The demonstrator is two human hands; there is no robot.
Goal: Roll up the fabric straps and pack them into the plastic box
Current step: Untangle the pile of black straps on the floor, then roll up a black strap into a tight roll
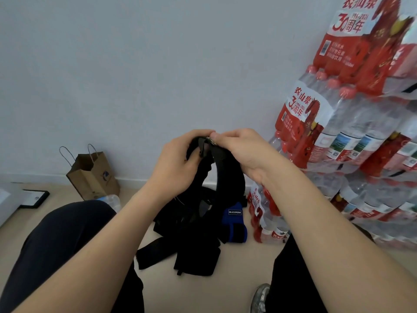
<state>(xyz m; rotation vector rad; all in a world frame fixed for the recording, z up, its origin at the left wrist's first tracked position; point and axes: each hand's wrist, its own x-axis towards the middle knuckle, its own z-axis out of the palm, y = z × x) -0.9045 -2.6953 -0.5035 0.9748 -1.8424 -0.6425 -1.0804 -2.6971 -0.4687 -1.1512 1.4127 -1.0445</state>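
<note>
Head view shows a heap of black fabric straps point(194, 236) on the beige floor point(243, 263) between the person's legs, and above it a looped black padded strap point(228, 175), gripped in the curled fingers of the left hand point(178, 163) and pinched at its top by the right hand point(243, 152), with shrink-wrapped packs of water bottles point(352, 123) stacked along the floor's far right edge.

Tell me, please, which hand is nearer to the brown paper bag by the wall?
Left. The left hand grips the black strap up and to the right of the paper bag; the right hand pinches the strap farther right, toward the bottled-water packs.
</note>
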